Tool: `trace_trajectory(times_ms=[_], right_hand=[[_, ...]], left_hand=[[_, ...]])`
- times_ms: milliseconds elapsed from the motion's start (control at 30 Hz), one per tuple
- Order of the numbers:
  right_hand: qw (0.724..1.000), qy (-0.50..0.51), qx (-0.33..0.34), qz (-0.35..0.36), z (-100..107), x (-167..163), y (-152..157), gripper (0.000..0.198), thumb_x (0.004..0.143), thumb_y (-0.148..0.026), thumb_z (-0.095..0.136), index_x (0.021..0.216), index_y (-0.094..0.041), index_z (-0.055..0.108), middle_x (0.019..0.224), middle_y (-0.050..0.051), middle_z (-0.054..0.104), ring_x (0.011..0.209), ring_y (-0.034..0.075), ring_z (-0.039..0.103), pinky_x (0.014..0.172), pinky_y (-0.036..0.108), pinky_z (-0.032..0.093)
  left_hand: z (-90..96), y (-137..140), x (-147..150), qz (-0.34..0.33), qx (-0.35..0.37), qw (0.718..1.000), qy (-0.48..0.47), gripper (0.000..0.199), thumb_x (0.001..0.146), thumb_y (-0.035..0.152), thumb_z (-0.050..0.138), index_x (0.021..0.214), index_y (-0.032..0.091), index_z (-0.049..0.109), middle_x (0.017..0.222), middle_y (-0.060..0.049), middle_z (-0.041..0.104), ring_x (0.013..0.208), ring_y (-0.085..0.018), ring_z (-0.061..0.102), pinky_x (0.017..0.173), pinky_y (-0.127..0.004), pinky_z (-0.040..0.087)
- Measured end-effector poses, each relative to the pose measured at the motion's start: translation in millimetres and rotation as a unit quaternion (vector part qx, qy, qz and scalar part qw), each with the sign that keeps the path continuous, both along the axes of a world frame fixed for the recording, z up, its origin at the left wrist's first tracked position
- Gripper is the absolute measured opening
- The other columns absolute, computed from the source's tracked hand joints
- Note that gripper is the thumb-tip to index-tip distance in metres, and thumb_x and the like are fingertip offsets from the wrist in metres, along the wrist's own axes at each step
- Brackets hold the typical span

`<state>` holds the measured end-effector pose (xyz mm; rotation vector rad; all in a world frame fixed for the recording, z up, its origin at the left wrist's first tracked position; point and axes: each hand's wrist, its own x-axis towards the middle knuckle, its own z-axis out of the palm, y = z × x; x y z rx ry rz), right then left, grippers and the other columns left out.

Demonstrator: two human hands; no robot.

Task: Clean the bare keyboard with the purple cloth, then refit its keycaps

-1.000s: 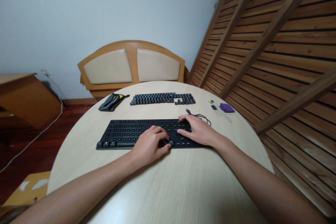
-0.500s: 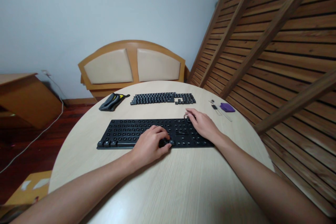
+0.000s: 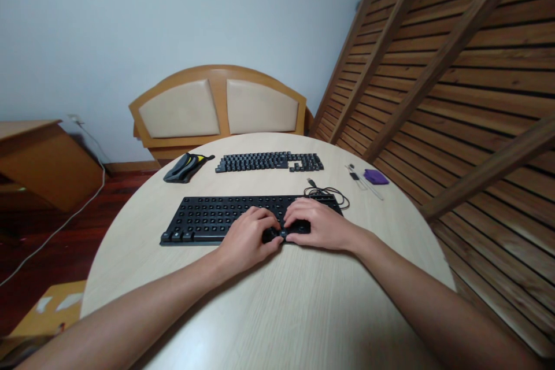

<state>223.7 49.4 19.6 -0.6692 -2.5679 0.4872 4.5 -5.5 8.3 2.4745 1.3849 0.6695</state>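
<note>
A black keyboard (image 3: 208, 217) lies across the table before me, most of its key posts bare. A few keycaps (image 3: 177, 236) and a long space bar are fitted along its front row. My left hand (image 3: 249, 234) curls over the front row, thumb and index finger at a small dark keycap (image 3: 283, 233). From the other side, the bent fingers and thumb of my right hand (image 3: 318, 224) meet the same keycap. My fingers partly cover it. Behind the right hand, a coiled black USB cable (image 3: 332, 192) rests by the keyboard's back edge.
Loose black keycaps (image 3: 254, 162) stand in rows farther back. At the back left are dark gloves with yellow (image 3: 186, 167). A purple cloth (image 3: 376, 177) and a thin wire tool (image 3: 359, 180) lie at the right. A wooden slatted panel (image 3: 468, 69) leans beyond the table's right edge.
My right hand has moved left and toward me, from the cable at the keyboard's back right to the keycap beside my left hand. The cable now shows. My left hand stays put.
</note>
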Motion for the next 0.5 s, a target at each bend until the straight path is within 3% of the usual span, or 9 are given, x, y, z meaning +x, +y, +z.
trace_trajectory(times_ms=[233,400,500], right_hand=[[1.0,-0.007,0.002,0.01,-6.8,-0.7,1.9,0.015,0.084,-0.034,0.072,0.092,-0.021,0.071,0.1,0.005,0.07,0.103,0.022,0.061,0.092,0.037,0.048],[1.0,0.003,-0.009,0.009,-8.1,-1.2,1.3,0.014,0.084,-0.034,0.071,0.092,-0.022,0.07,0.097,0.004,0.07,0.101,0.021,0.061,0.092,0.036,0.048],[1.0,0.003,-0.018,0.01,-8.9,-0.6,1.0,0.015,0.085,-0.035,0.071,0.092,-0.022,0.07,0.097,0.004,0.07,0.1,0.021,0.061,0.091,0.035,0.048]], left_hand=[[-4.0,1.7,-0.5,-0.005,-0.004,1.0,-0.018,0.011,0.085,0.026,0.067,0.094,0.021,0.069,0.123,-0.007,0.065,0.115,-0.027,0.058,0.098,-0.044,0.049],[-6.0,3.7,-0.3,-0.015,-0.008,1.0,-0.012,0.012,0.085,0.027,0.068,0.095,0.02,0.068,0.13,-0.008,0.065,0.132,-0.03,0.05,0.115,-0.053,0.034],[-6.1,4.1,-1.0,-0.018,-0.025,0.999,-0.011,0.012,0.086,0.027,0.066,0.096,0.019,0.068,0.133,-0.01,0.063,0.135,-0.029,0.048,0.113,-0.05,0.038]])
